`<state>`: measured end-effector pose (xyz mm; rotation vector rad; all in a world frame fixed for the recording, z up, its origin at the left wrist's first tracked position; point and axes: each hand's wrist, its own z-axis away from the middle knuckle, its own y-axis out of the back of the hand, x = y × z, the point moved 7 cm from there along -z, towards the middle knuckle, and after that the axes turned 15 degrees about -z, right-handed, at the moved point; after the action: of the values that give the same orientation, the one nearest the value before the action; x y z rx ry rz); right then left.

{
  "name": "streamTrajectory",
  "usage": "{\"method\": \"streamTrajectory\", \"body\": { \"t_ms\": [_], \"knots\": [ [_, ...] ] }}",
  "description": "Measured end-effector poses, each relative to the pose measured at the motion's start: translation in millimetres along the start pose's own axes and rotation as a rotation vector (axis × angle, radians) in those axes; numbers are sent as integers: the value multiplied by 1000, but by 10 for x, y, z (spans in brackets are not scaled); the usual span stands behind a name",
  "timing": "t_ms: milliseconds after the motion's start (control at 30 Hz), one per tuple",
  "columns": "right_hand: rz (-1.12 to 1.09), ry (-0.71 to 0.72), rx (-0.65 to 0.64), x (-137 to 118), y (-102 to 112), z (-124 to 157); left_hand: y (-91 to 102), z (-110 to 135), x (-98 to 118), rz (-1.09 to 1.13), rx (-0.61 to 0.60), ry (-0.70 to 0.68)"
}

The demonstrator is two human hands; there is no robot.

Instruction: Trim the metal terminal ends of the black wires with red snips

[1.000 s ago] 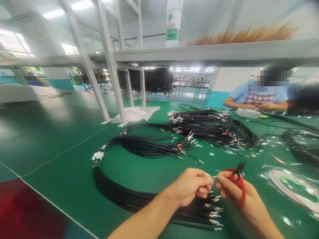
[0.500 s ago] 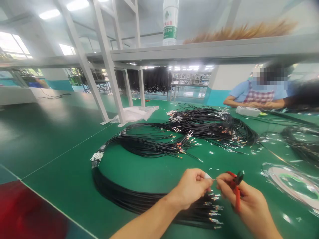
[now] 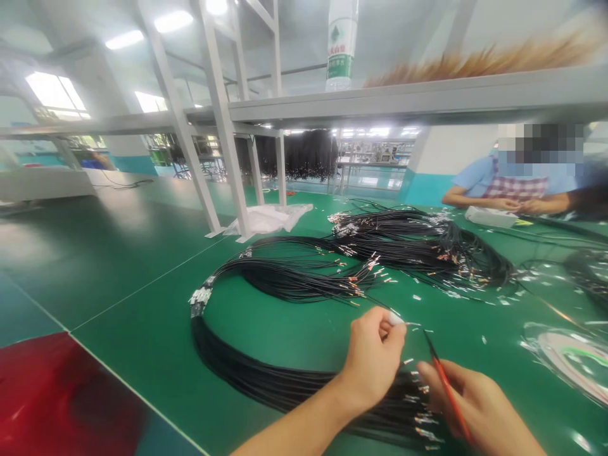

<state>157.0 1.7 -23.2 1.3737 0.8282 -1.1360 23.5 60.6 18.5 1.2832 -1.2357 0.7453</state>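
Note:
My left hand (image 3: pixel 373 361) is closed in a pinch on a thin wire end with a small metal terminal (image 3: pixel 412 324), held above the green table (image 3: pixel 118 253). My right hand (image 3: pixel 475 408), lower and to the right, is wrapped round red-handled pliers (image 3: pixel 446 386) whose dark tip points up toward the left hand. Both hands hover over the terminal ends of a long black wire bundle (image 3: pixel 266 383) that curves across the table in front of me.
More black wire bundles (image 3: pixel 418 244) lie further back, with small cut bits scattered around. A clear plastic bag (image 3: pixel 570 354) lies at right. White frame legs (image 3: pixel 228 158) hold a shelf (image 3: pixel 418 98) with a bottle (image 3: pixel 341 44). A person in blue (image 3: pixel 513 187) works at far right.
The hands have come apart: my left hand rose slightly with the wire end, and my right hand dropped down and right with the pliers. The view shifted a little to the left.

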Motion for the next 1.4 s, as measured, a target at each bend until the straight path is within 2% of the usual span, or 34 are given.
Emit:
{"method": "streamTrajectory", "body": {
  "t_ms": [133,367,600,767,833,933,1000,1067,1167,1233,1300,1400],
  "knots": [
    [-61,-97,-104,99,-119,4,55,41,86,-96,72,-76],
    [-91,-146,-155,106,-163,-7,17,72,112,-180,80,-154],
    [-148,-118,-143,30,-163,28,0,95,64,-232,69,-150],
    [-101,-95,-148,46,-154,27,-1,109,84,-255,81,-172],
    [-38,-59,-124,41,-108,6,-21,67,47,-132,8,-89],
    [64,-12,-126,35,-52,-27,-152,20,-79,176,-243,163],
    [97,-18,-150,57,-38,-38,-218,32,-117,294,-354,263],
    [102,-41,-169,88,-35,-39,-184,32,-105,238,-306,215],
    [66,-98,-214,137,-57,-30,-42,57,22,-63,-60,-41],
    [63,-93,-238,135,-67,-35,-19,82,62,-140,6,-107],
    [103,-34,-229,106,-51,-60,-75,60,-29,2,-101,29],
    [152,-6,-195,132,-6,-114,-200,46,-109,361,-373,270]
  ]
}}
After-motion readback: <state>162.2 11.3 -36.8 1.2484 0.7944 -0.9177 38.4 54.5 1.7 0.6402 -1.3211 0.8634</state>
